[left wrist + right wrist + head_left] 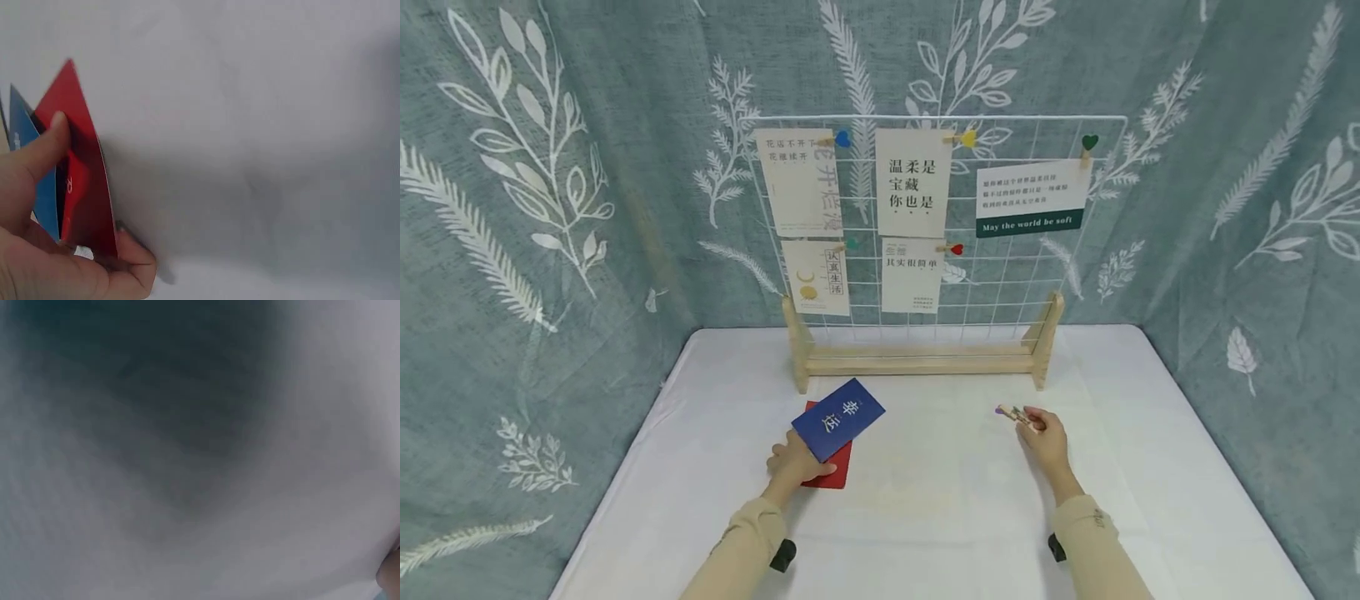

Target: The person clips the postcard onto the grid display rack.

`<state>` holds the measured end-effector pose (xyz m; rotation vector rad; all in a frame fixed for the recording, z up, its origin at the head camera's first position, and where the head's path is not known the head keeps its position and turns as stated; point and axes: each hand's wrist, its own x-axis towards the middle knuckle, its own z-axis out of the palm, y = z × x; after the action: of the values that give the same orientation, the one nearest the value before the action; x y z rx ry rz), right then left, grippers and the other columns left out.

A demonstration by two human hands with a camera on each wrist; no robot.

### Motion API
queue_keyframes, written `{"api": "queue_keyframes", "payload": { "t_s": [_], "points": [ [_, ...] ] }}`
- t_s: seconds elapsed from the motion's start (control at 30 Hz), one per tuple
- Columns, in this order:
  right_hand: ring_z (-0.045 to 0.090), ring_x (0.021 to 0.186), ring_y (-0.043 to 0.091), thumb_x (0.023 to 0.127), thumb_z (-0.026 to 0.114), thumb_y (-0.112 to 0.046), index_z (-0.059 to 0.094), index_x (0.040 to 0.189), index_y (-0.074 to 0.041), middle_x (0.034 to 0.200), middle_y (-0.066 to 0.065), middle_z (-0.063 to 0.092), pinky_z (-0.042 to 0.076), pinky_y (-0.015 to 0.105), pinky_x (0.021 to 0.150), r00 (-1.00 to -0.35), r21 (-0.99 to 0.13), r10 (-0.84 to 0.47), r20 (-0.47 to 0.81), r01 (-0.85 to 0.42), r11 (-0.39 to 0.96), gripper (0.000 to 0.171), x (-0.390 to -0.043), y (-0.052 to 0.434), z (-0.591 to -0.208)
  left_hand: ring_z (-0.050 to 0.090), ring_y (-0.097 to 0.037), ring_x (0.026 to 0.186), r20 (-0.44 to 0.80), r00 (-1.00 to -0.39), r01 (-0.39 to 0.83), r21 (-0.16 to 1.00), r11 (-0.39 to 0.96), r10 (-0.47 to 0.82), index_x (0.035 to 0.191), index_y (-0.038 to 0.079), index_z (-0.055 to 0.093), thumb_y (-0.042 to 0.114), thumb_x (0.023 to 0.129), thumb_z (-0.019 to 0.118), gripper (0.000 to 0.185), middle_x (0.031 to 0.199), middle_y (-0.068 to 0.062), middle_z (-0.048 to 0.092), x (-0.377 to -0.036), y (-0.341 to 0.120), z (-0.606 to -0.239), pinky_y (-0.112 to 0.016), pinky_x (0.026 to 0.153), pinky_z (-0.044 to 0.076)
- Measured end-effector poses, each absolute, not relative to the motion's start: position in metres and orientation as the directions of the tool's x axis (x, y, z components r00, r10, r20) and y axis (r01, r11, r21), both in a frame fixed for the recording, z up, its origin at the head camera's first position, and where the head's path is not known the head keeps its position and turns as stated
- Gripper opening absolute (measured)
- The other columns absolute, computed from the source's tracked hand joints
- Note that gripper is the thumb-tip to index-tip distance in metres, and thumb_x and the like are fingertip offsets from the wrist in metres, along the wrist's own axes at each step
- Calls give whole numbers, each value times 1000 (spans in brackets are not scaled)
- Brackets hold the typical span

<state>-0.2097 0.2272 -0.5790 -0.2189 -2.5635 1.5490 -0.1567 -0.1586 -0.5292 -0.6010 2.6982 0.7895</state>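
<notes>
My left hand grips a dark blue card with gold characters and a red card together. From the head, the blue card overlaps the red one. In the left wrist view the thumb lies across the red card, and the blue card fans out beside it. Over the right half of the table, my right hand pinches small wooden clothespins, with purple and green showing at their ends. Only a sliver of the right hand enters the right wrist view.
Behind the hands stands a white wire grid on a wooden base. Several printed cards hang on it from clothespins with coloured hearts. Patterned grey-green curtains surround the white table.
</notes>
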Motion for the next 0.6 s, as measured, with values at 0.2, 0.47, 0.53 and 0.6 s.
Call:
{"api": "queue_keyframes", "payload": {
  "t_s": [0.2,0.47,0.53,0.6],
  "points": [
    [43,82,10,87,61,0,55,117,13,109,28,54,36,13,70,-984,-890,170,54,30,455,33,-212,228,-578,45,-50,105,-274,-922,-378,495,782,-273,138,0,27,29,61,87,102,113,-35,44,-192,-200,-623,-56,86,41],
    [41,77,1,85,64,1,58,113,13,105,28,56,36,12,69,-980,-908,171,97,-16,419,32,-214,232,-583,57,-33,96,-260,-956,-285,715,639,-136,129,-6,43,7,64,81,77,119,-27,55,-194,-233,-622,-35,72,54],
    [42,77,2,84,64,1,59,114,12,105,27,57,36,12,69,-981,-909,172,85,-6,416,32,-215,233,-584,59,-29,86,-327,-932,-353,733,581,-154,121,-14,45,0,67,76,63,108,-31,56,-176,-219,-575,-32,66,55],
    [42,78,4,84,65,1,59,113,12,103,27,57,37,13,70,-981,-908,176,88,-7,420,32,-215,232,-583,58,-20,70,-343,-927,-368,764,530,-150,110,-18,48,-1,72,73,49,93,-27,56,-163,-216,-543,-24,57,52]
  ]
}}
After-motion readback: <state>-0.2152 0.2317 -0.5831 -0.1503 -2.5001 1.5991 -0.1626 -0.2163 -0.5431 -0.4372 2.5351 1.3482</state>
